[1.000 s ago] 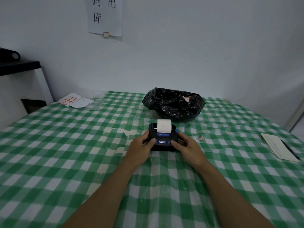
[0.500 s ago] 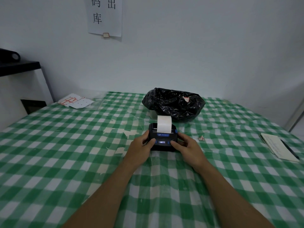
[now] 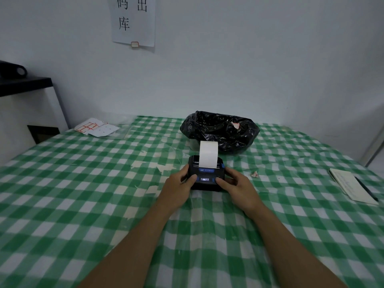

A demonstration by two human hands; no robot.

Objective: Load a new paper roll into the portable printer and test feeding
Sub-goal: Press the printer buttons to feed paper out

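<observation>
Green checked tablecloth, white wall behind. Your left hand and right hand clasp the printer from either side, thumbs on its front panel. Paper strip stands up from its slot, black bag just behind.

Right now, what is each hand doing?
Left hand: closed around the left end of the small black portable printer, thumb on its front panel.
Right hand: closed around its right end, thumb on the panel.
</observation>
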